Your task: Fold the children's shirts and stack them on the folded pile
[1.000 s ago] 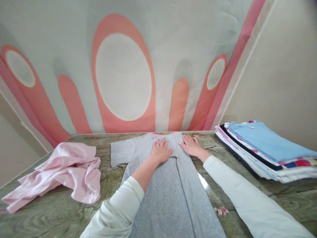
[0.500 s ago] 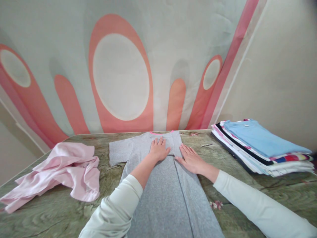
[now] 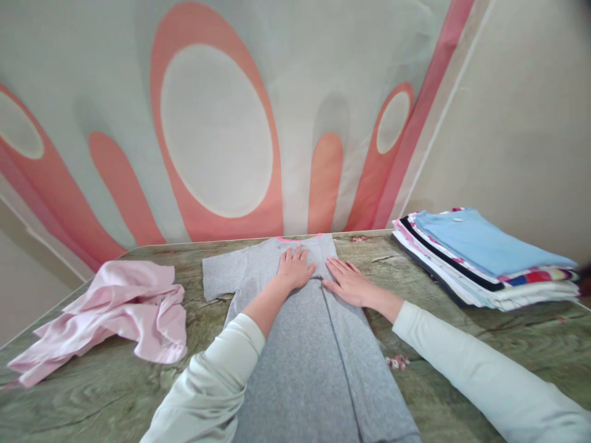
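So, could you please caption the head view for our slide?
Both hands, left and right, press flat on a grey garment spread over the table.

My grey short-sleeved garment (image 3: 305, 344) with pink neck trim lies flat on the table, neckline away from me, right side folded inward.

The grey garment (image 3: 300, 344) runs off the bottom edge; its right sleeve is folded under, hidden.
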Available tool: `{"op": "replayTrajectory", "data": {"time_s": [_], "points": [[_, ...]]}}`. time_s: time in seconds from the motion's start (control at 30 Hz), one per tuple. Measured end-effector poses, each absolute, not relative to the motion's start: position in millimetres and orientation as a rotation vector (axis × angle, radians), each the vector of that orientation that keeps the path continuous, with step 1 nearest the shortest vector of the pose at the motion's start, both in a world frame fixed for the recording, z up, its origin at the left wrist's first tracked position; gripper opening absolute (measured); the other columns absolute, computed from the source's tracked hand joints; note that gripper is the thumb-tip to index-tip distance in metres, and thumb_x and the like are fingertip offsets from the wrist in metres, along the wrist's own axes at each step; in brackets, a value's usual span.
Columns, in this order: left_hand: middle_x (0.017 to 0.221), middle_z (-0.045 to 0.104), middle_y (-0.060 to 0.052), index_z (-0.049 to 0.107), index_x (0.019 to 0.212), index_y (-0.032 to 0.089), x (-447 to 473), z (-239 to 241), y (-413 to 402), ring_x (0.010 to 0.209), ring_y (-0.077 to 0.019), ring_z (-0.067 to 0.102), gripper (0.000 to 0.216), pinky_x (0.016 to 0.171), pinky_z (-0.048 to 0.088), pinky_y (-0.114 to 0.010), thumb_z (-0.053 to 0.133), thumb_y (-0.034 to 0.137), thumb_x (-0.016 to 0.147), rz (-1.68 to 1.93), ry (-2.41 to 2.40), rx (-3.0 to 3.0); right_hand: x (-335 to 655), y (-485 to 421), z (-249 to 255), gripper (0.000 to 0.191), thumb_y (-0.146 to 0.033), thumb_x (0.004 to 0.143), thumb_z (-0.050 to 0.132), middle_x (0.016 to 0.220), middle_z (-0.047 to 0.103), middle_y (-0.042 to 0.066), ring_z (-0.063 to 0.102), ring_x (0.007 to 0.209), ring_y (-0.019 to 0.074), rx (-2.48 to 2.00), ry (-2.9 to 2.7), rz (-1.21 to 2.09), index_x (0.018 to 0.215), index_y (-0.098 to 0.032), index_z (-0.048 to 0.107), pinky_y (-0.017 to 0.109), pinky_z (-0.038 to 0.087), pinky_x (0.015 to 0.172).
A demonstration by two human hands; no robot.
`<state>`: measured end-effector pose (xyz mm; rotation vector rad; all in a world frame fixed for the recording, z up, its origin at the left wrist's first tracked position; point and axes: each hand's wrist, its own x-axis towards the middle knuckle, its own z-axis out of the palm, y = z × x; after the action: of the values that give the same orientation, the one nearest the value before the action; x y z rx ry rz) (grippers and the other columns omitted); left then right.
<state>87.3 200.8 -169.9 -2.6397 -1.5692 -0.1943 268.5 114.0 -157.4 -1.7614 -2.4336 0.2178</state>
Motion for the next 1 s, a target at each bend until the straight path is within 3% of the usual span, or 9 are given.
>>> {"op": "replayTrajectory", "data": {"time_s": [0.17,0.3,0.43,0.6,0.73,0.83,0.93,1.0], "points": [[0.145,0.023,-0.012,0.030,0.136,0.016,98.9,-162.1,215.2,0.131,-0.0322,0.020,0.060,0.103,0.016,-0.050,0.023,0.053,0.089,-0.190,-1.540,-2.723,277.3,125.0,-159.9,0.081,-0.066,0.084,0.006,0.149,0.012,0.009,0.009,0.136,0.0201,-1.831,-2.408,0.210,0.143,-0.012,0.015,0.039,0.005,0.109],[0.140,0.031,-0.015,0.035,0.131,0.012,115.7,-138.3,207.4,0.129,-0.0278,0.027,0.050,0.103,0.021,-0.045,0.036,0.038,0.089,-0.348,-1.449,-2.736,286.6,138.6,-161.2,0.079,-0.064,0.085,0.007,0.148,0.015,0.010,0.012,0.136,0.0209,-1.868,-2.371,0.152,0.142,-0.011,0.018,0.041,0.007,0.109],[0.118,0.051,-0.012,0.048,0.117,0.013,129.4,-109.2,160.4,0.108,-0.0216,0.049,0.036,0.092,0.037,-0.033,0.044,0.028,0.084,-0.539,-1.200,-2.925,296.6,149.7,-161.8,0.073,-0.058,0.087,0.013,0.148,0.016,0.011,0.012,0.135,0.0217,-1.862,-2.402,0.071,0.142,-0.009,0.019,0.042,0.007,0.108],[0.095,0.058,-0.006,0.058,0.094,0.016,125.0,-93.8,75.2,0.087,-0.0181,0.056,0.019,0.079,0.044,-0.029,0.047,0.029,0.085,-0.287,-0.739,-3.363,300.9,156.0,-160.1,0.077,-0.061,0.085,0.009,0.149,0.012,0.010,0.008,0.136,0.0210,-1.950,-2.346,0.138,0.142,-0.010,0.016,0.041,0.003,0.108],[0.095,0.058,-0.006,0.059,0.095,0.017,107.9,-92.7,23.4,0.088,-0.0185,0.055,0.020,0.079,0.044,-0.029,0.052,0.032,0.084,-0.152,-0.534,-3.489,299.5,156.9,-159.0,0.080,-0.064,0.084,0.005,0.149,0.009,0.008,0.006,0.136,0.0200,-1.982,-2.322,0.193,0.143,-0.011,0.013,0.040,-0.001,0.108],[0.107,0.057,-0.007,0.056,0.106,0.018,89.5,-87.3,3.6,0.098,-0.0178,0.053,0.025,0.087,0.041,-0.028,0.050,0.031,0.086,-0.137,-0.513,-3.577,299.7,157.2,-160.8,0.080,-0.064,0.084,0.005,0.149,0.010,0.008,0.007,0.136,0.0203,-1.978,-2.322,0.193,0.143,-0.010,0.014,0.041,-0.001,0.109],[0.131,0.045,-0.007,0.045,0.124,0.020,65.2,-84.6,2.4,0.120,-0.0179,0.040,0.038,0.101,0.031,-0.028,0.045,0.033,0.089,-0.147,-0.665,-3.587,300.8,156.8,-164.6,0.081,-0.065,0.083,0.006,0.149,0.011,0.009,0.008,0.136,0.0211,-1.987,-2.320,0.184,0.143,-0.010,0.014,0.041,-0.001,0.109],[0.141,0.033,-0.009,0.039,0.131,0.019,45.1,-89.1,11.2,0.130,-0.0216,0.027,0.045,0.107,0.023,-0.035,0.041,0.037,0.090,-0.102,-0.973,-3.443,302.1,154.7,-166.9,0.082,-0.065,0.083,0.006,0.149,0.012,0.010,0.008,0.136,0.0213,-1.994,-2.315,0.168,0.143,-0.009,0.015,0.042,0.000,0.109]]}}
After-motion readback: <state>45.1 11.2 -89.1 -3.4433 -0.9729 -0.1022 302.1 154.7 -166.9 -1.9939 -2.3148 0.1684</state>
